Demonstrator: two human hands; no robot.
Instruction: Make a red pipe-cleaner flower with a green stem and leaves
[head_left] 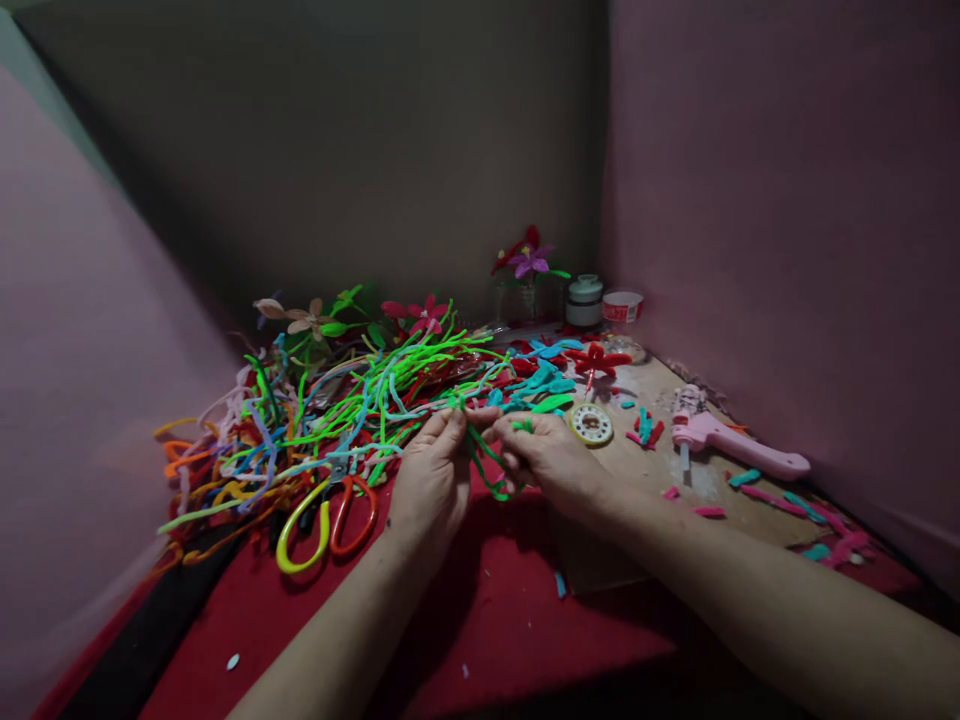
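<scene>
Both my hands meet over the red cloth (480,620) at the middle of the view. My left hand (435,480) pinches the upper end of a dark green pipe cleaner (487,465), and my right hand (547,455) grips the same pipe cleaner just beside it. The pipe cleaner hangs down in loops between the two hands. Right behind the hands lies a big tangled pile of pipe cleaners (322,410) in green, blue, orange and pink.
Scissors (326,515) with yellow and orange handles lie left of my left hand. A roll of tape (591,423), a pink glue gun (731,440) and cut pieces sit on a cardboard sheet (652,470) at right. Finished flowers (529,262) and small jars stand by the back wall.
</scene>
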